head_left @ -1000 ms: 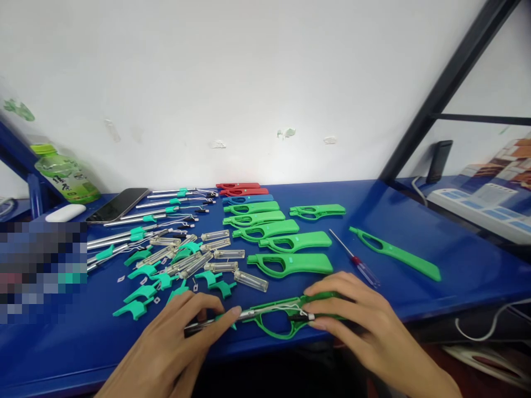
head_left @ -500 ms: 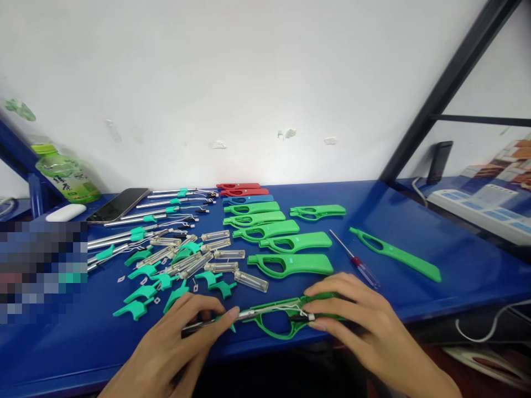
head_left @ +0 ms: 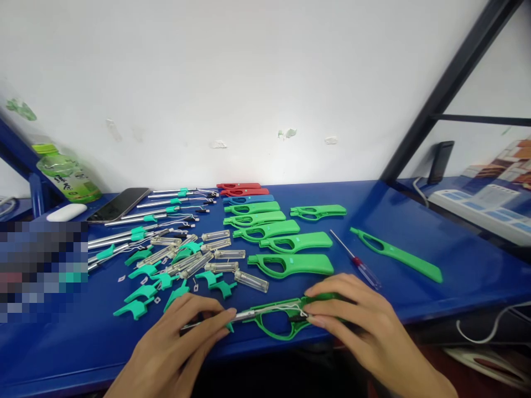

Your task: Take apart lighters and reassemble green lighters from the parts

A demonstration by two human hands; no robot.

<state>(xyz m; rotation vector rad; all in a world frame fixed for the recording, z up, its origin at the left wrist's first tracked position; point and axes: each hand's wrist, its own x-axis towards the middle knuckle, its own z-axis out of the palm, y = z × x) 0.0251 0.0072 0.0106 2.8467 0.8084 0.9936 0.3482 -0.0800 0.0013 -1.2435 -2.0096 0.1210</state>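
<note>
A green handle shell lies open side up near the front edge of the blue table. My left hand pinches a metal rod, whose end reaches into the shell's narrow tip; a bit of teal plastic shows under the fingers. White wires run from the rod along the shell to a small black part. At the shell's wide end, my right hand has its fingertips on the wires and the black part, and hides much of that end.
Behind the hands lie green shells, clear tubes and teal pieces. A screwdriver and another shell are on the right. Rods with wires, a phone and a bottle stand or lie left.
My right fingertips have closed over the wire end and black part, covering the white tip that showed before. My left hand has shifted very slightly, still pinching the rod.
</note>
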